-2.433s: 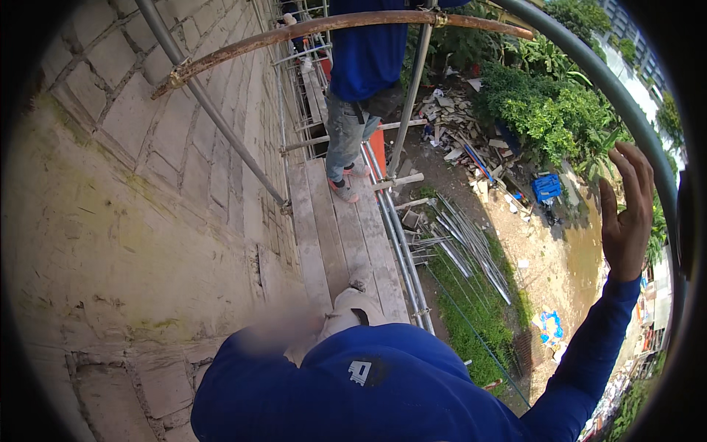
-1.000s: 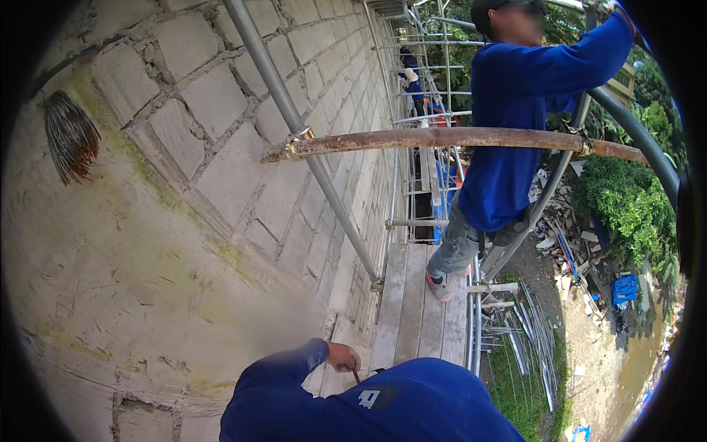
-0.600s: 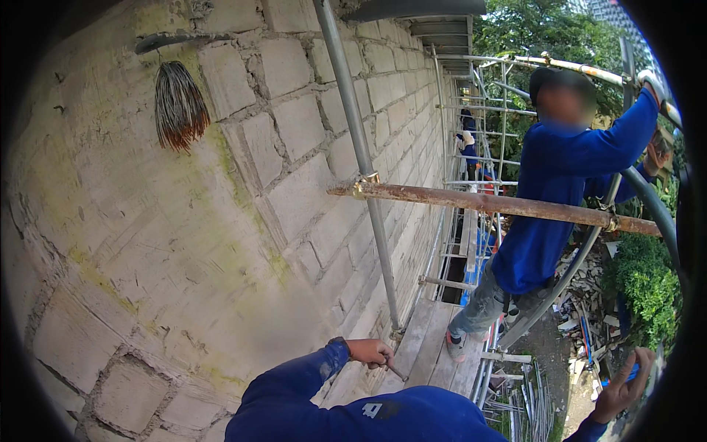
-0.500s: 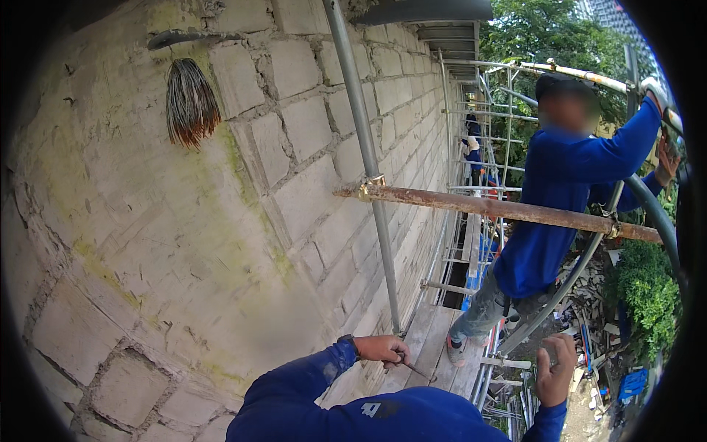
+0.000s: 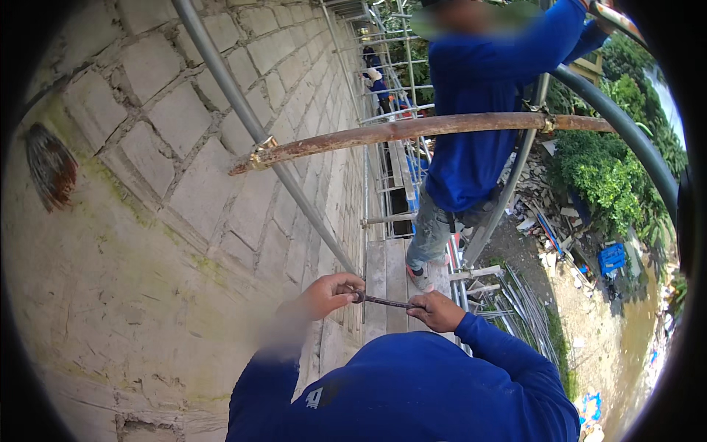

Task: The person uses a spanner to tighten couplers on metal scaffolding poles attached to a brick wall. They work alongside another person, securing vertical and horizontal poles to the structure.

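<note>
In front of my chest, I hold a slim dark metal wrench (image 5: pixel 389 303) nearly level between both hands. At its rounded end, my left hand (image 5: pixel 329 296) is closed, with thumb and fingers pinching it. My right hand (image 5: pixel 440 312) wraps round the other end of the handle. Beyond the wrench, a rusty horizontal scaffold tube (image 5: pixel 390 132) crosses a grey upright tube (image 5: pixel 243 103), joined by a clamp (image 5: pixel 263 152). Neither hand touches these tubes.
A block wall (image 5: pixel 184 125) runs along my left, with a bundle of wires (image 5: pixel 50 166) sticking out. A co-worker in blue (image 5: pixel 464 155) stands ahead on the narrow planks (image 5: pixel 387 276), arms raised to the tubes. Rubble (image 5: pixel 541 214) lies far below on the right.
My right hand, open before, has come in from the right and gripped the wrench. My left hand has raised the wrench. The view has swung right and down.
</note>
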Demonstrator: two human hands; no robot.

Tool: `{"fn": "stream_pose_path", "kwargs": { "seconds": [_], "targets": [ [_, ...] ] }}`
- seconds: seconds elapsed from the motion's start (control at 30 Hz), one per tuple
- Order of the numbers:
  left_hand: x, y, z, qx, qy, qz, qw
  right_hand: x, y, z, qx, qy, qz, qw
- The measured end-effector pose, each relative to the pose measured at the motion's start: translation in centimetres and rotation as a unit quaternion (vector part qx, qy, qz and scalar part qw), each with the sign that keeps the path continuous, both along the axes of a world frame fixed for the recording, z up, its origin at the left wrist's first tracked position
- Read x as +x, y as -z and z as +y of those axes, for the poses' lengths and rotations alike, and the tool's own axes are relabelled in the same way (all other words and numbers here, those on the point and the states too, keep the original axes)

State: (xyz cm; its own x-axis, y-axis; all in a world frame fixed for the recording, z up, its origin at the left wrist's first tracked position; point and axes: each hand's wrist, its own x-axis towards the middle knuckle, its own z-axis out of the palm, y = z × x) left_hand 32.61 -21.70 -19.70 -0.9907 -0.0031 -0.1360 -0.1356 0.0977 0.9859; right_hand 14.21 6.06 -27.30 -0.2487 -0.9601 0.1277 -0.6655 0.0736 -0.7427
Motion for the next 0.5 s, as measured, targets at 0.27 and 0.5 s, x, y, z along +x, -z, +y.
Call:
{"fn": "stream_pose_path", "kwargs": {
  "seconds": [0.27,0.5],
  "targets": [
    [-11.2,-12.1,-4.5,-0.389,-0.096,0.226,0.888,-3.8,-0.1,5.7,-0.091,0.246,-0.117,0.958],
    [-24.5,-14.3,-10.7,-0.55,-0.077,0.3,0.775,-9.6,-1.4,13.0,-0.091,0.472,-0.037,0.876]
  ]
}}
